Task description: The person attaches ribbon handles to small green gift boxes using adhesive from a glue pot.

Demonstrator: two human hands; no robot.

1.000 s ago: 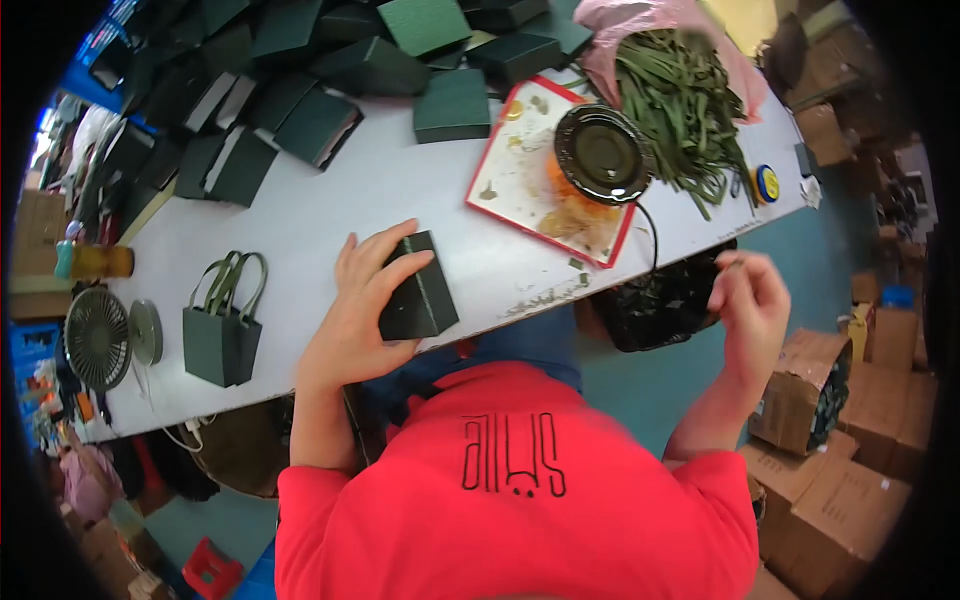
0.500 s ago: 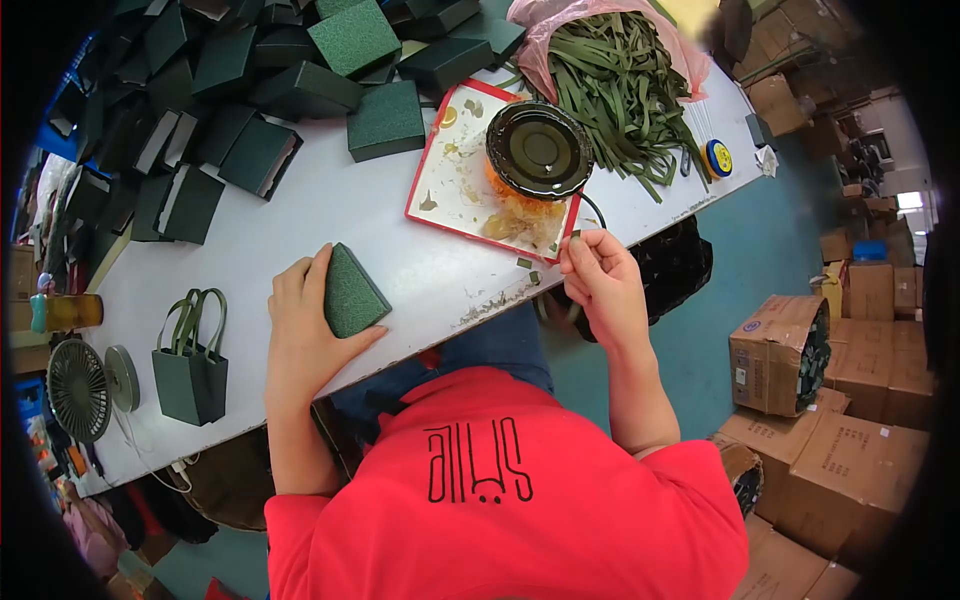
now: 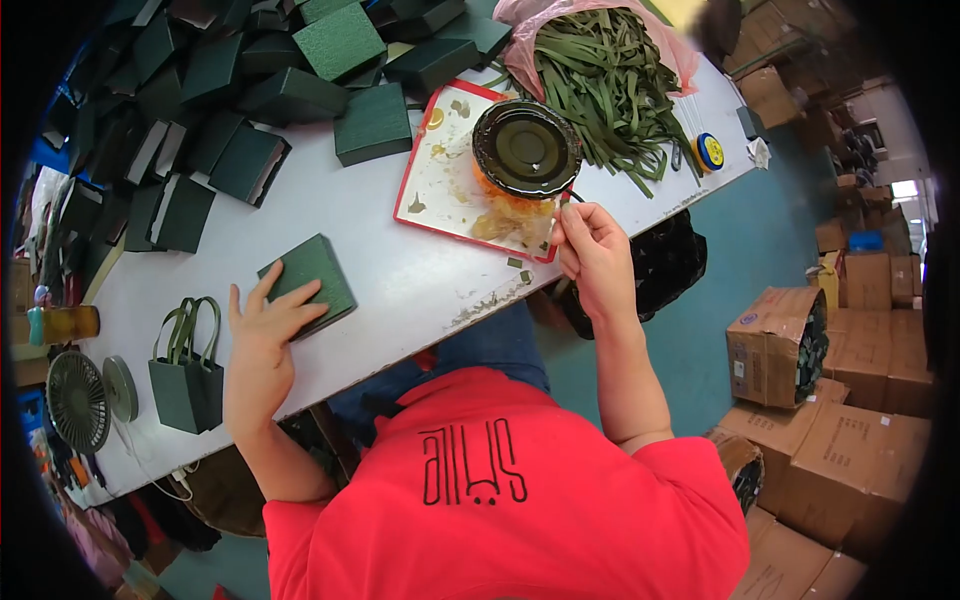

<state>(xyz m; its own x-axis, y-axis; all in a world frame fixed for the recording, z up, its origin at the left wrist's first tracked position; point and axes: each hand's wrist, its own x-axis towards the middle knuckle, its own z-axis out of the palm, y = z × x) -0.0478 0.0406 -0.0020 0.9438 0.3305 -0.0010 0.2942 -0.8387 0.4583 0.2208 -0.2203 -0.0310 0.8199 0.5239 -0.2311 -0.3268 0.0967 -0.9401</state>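
Note:
A dark green box [image 3: 318, 268] lies flat on the white table in front of me. My left hand [image 3: 262, 345] rests its spread fingers over the near left part of the box without wrapping round it. By the near right corner of a red-rimmed white tray [image 3: 425, 232], my right hand [image 3: 603, 262] is closed in a pinch; whatever sits at its fingertips is too small to make out. On that tray stands a round black pot [image 3: 527, 150] of dark liquid, with amber residue around its base. Small green scraps [image 3: 516, 263] lie beside the tray.
Many dark green boxes [image 3: 370, 125] are heaped at the back left. A pink bag [image 3: 522, 45] of green ribbon strips [image 3: 610, 90] lies beyond the pot. A small green handled bag [image 3: 187, 390] and a fan [image 3: 78, 402] stand left. Cardboard cartons [image 3: 840, 440] fill the right floor.
The box has been turned from standing on edge to lying flat, slightly leftward. My left hand has loosened and spread its fingers. My right hand has moved up slightly, closer to the pot.

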